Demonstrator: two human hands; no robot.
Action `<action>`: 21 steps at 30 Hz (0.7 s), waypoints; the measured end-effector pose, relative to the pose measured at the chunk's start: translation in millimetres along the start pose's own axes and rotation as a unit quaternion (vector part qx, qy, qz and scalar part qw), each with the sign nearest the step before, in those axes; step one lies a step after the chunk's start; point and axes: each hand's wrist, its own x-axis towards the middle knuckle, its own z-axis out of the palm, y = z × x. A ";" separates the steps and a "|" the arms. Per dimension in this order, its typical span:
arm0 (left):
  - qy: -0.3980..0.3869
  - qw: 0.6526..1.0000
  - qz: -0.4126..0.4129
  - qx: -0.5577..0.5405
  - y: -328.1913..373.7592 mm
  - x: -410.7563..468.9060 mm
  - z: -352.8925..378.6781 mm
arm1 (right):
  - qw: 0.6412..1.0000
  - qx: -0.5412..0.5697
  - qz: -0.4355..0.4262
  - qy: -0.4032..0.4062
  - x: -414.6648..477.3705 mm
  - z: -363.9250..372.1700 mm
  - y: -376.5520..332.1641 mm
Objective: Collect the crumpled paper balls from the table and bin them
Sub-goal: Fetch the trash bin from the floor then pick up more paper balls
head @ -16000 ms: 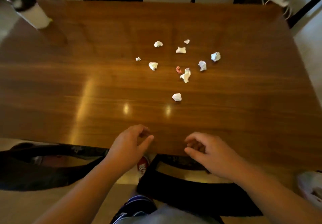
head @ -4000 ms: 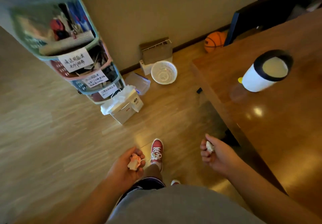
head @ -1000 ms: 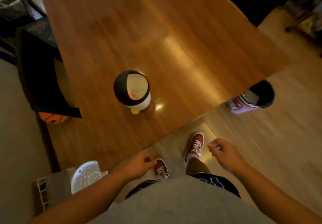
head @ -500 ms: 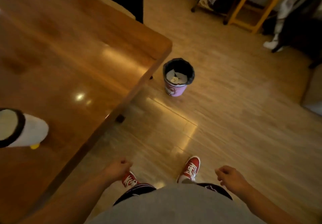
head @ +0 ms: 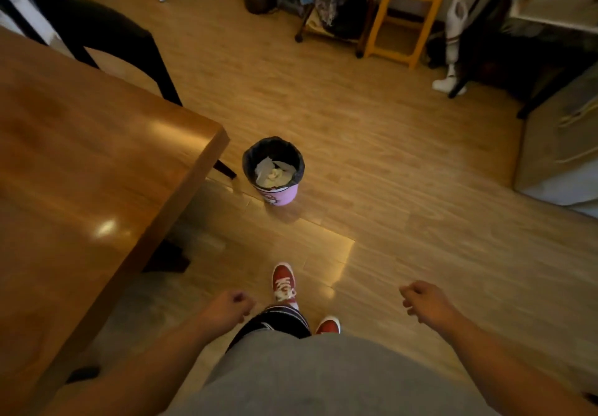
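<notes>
A small pink bin point(head: 281, 195) with a black liner stands on the floor just past the table's corner, with crumpled white paper point(head: 273, 173) inside. The wooden table point(head: 81, 173) fills the left side, and no paper balls show on the part in view. My left hand point(head: 226, 307) hangs low beside the table edge, curled into a fist with nothing showing in it. My right hand point(head: 424, 300) is also a closed fist, out to the right. Its fingers hide whatever is inside. Both hands are well short of the bin.
A black chair point(head: 106, 33) stands behind the table's far side. A yellow stool point(head: 404, 11), a clothes rack and a white stick vacuum point(head: 453, 43) line the back. A cabinet point(head: 563, 144) stands at right. My red shoes point(head: 283, 283) are on open wood floor leading to the bin.
I have turned away from the table and the penguin-shaped tabletop bin and stepped closer to the pink floor bin. Both hands stay low and closed; the white scrap seen in my right hand is now hidden.
</notes>
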 end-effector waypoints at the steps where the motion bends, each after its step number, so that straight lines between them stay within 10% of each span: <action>1: -0.002 1.000 -0.016 -0.008 2.3 7.3 -4.2 | 1.000 0.005 -0.008 -0.002 9.5 -6.0 -15.1; 12: -0.005 0.997 -0.080 0.023 81.9 140.7 -88.8 | 1.000 0.007 -0.011 -0.007 109.6 -81.0 -159.0; 21: -0.018 0.995 0.043 0.092 285.3 229.6 -143.1 | 0.995 0.038 0.082 0.032 158.2 -170.9 -173.1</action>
